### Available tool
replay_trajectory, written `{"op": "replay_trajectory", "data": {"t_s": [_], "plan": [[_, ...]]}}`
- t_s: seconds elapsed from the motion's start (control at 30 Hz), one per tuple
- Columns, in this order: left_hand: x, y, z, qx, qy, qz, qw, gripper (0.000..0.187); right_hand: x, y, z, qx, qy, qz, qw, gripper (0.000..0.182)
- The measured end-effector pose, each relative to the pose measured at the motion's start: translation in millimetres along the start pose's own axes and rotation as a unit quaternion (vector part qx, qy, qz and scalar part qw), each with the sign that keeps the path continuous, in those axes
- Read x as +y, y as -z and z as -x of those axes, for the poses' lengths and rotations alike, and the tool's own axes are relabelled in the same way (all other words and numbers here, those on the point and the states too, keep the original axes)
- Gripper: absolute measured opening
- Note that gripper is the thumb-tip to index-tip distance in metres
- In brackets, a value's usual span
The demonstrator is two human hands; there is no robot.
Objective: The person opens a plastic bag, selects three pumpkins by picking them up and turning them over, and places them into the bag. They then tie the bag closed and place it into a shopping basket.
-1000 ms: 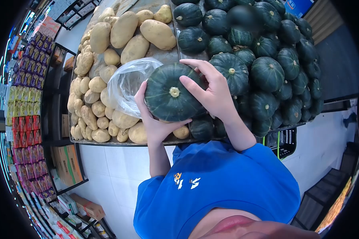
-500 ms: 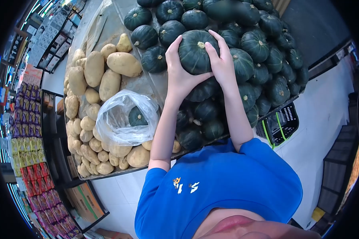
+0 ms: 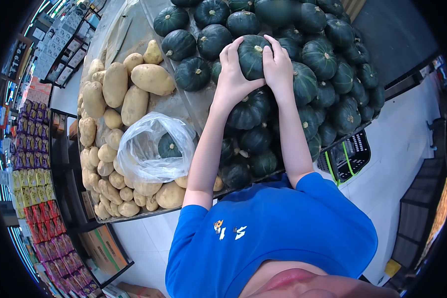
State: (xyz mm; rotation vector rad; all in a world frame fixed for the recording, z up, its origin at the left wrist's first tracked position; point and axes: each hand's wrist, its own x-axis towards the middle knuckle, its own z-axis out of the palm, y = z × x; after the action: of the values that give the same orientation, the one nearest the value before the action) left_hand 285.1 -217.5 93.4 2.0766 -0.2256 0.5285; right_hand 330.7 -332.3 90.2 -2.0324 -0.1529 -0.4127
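Note:
Between my two hands is a dark green pumpkin (image 3: 252, 58), its pale stem facing up. My left hand (image 3: 231, 74) wraps its left side, and my right hand (image 3: 278, 67) grips its right side. Other green pumpkins (image 3: 318, 59) are heaped around and under it. Just below my wrists lies another ribbed pumpkin (image 3: 250, 110). To the left, an open clear plastic bag (image 3: 134, 159) rests on the potatoes with one small pumpkin (image 3: 169, 145) inside.
Potatoes (image 3: 115, 84) of several sizes cover the left part of the display. A black basket with green handles (image 3: 355, 154) stands on the floor at right. Shelves of packaged snacks (image 3: 35, 164) line the far left.
My hands and the held pumpkin have shifted slightly right and away from me, down onto the heap. More of the ribbed pumpkin below my wrists now shows. The bag stays put.

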Motion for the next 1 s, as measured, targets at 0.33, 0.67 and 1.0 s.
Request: {"op": "replay_trajectory", "data": {"t_s": [0.33, 0.67, 1.0], "plan": [[-3.7, -5.4, 15.4, 0.015, -0.037, -0.136, 0.99, 0.105, 5.5, -9.6, 6.1, 0.092, 0.079, -0.086, 0.989, 0.029], [61.7, 96.3, 128.7, 0.16, 0.02, -0.036, 0.986, 0.041, -40.1, 8.1, 49.0, 0.092, 0.182, -0.334, 0.92, 0.015], [-68.2, 139.8, 216.2, 0.198, 0.331, -0.242, 0.89, 0.042, -75.3, -93.1, 168.9, -0.431, 0.238, -0.083, 0.866, 0.035]]}}
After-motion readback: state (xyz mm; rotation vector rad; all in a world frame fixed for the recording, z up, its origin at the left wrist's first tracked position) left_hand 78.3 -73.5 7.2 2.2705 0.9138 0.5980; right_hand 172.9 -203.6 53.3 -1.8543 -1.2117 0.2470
